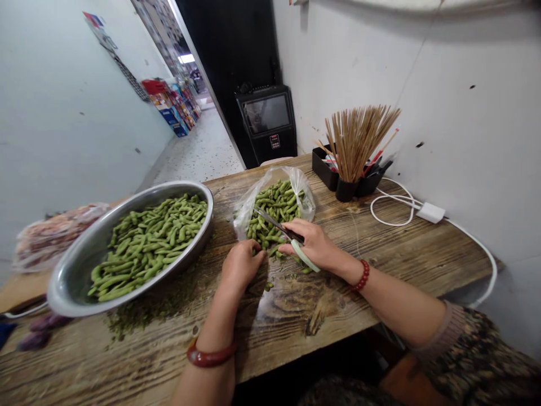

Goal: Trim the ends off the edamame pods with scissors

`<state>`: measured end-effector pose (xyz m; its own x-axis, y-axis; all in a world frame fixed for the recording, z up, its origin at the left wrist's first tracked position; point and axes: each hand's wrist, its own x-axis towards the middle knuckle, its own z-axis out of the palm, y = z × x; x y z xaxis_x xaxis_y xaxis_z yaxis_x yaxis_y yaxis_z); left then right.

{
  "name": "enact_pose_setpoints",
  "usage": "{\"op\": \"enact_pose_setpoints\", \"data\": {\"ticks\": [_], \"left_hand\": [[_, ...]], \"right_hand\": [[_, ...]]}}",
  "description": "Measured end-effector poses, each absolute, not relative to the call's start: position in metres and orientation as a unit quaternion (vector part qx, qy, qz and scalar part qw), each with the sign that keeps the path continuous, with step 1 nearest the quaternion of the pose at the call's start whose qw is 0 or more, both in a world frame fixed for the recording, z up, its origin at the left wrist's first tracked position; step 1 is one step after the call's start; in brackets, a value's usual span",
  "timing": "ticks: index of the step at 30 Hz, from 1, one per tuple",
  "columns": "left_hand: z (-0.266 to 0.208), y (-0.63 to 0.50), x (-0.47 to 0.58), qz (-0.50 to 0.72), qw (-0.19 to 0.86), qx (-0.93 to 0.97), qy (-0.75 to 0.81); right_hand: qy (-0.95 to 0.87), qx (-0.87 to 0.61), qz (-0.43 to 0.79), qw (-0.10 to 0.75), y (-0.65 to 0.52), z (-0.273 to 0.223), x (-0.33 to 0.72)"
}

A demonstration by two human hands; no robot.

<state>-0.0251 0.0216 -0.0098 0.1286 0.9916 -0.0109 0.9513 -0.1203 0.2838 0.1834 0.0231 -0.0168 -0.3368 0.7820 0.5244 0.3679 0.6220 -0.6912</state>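
Patterned sleeve point(473, 349), right arm. Right hand point(316, 243): gripping scissors point(287, 230), blades over the mouth of the clear bag point(307, 194). Left hand point(240, 265): fingers curled at the bench point(287, 316); whether anything is pinched, cannot tell. Green pods point(276, 197): heaped in the bag, a few loose before it; more in the metal basin point(63, 299), left. Handling advice: angle blades away from left hand and thin bag; pinch one pod at a time, tip exposed.

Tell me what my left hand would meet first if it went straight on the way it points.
Your left hand would likely meet the green pods at the mouth of the clear plastic bag; depth is unclear.
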Motion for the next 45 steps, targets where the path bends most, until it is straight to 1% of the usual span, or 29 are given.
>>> {"op": "enact_pose_setpoints", "data": {"ticks": [5,7,9,11,14,17,21,25,30,38,45], "left_hand": [[-0.011,0.021,-0.021,0.102,0.106,0.748,0.648],[-0.011,0.022,-0.021,0.136,0.114,0.748,0.640],[-0.010,0.023,-0.023,0.199,0.137,0.738,0.630],[-0.006,0.022,-0.023,0.276,0.193,0.711,0.617],[0.002,0.018,-0.022,0.368,0.348,0.631,0.588],[0.007,0.014,-0.019,0.421,0.484,0.535,0.549],[0.009,0.012,-0.016,0.462,0.557,0.462,0.513],[0.007,0.013,-0.016,0.489,0.576,0.439,0.486],[0.005,0.014,-0.016,0.509,0.557,0.427,0.498],[0.009,0.011,-0.015,0.510,0.578,0.431,0.469],[0.008,0.010,-0.013,0.489,0.580,0.442,0.479]], "right_hand": [[-0.783,-0.361,0.237,0.448,0.024,-0.019,0.184],[-0.784,-0.362,0.236,0.446,0.024,-0.019,0.184],[-0.785,-0.363,0.233,0.446,0.024,-0.018,0.184],[-0.783,-0.362,0.233,0.448,0.023,-0.017,0.184],[-0.778,-0.363,0.236,0.456,0.024,-0.017,0.183],[-0.778,-0.364,0.239,0.454,0.024,-0.019,0.183],[-0.780,-0.363,0.244,0.447,0.024,-0.019,0.183],[-0.780,-0.361,0.248,0.447,0.022,-0.018,0.183],[-0.794,-0.340,0.263,0.429,0.021,-0.018,0.182],[-0.821,-0.316,0.257,0.400,0.020,-0.019,0.182],[-0.833,-0.310,0.262,0.375,0.018,-0.014,0.181]]}}
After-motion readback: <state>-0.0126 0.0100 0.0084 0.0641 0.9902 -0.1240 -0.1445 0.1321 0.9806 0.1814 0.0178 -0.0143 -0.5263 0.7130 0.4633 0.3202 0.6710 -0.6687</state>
